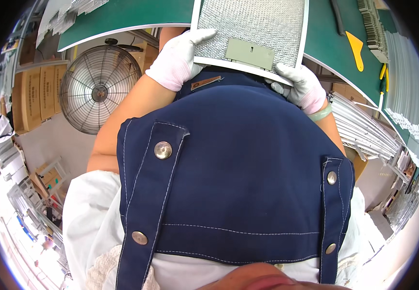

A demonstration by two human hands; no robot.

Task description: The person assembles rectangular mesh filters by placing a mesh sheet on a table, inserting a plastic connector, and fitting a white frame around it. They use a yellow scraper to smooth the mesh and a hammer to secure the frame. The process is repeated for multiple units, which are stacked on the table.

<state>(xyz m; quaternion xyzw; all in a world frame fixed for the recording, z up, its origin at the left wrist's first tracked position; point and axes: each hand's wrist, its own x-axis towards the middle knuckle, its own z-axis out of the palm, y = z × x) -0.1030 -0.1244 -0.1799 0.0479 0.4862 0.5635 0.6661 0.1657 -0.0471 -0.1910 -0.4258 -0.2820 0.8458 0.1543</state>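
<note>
A metal mesh filter panel [255, 24] in a pale frame is held at the near edge of the green table, its lower edge close to my apron. My left hand [175, 59], in a white glove, grips its left near corner, thumb over the mesh and fingers underneath. At the right near corner my gloved right hand [303, 86] pinches the frame, with the thumb on top. A flat grey-green rectangular plate [249, 54] with a small slot sits on the mesh along the near frame bar. The panel's far end runs out of view.
On the green table [325, 58] lie a yellow scraper [355, 50], a yellow-handled tool [383, 79] and a row of grey-green strips [373, 29]. A floor fan [101, 92] and cardboard boxes [40, 94] stand left. Pale metal profiles [364, 128] are stacked at right.
</note>
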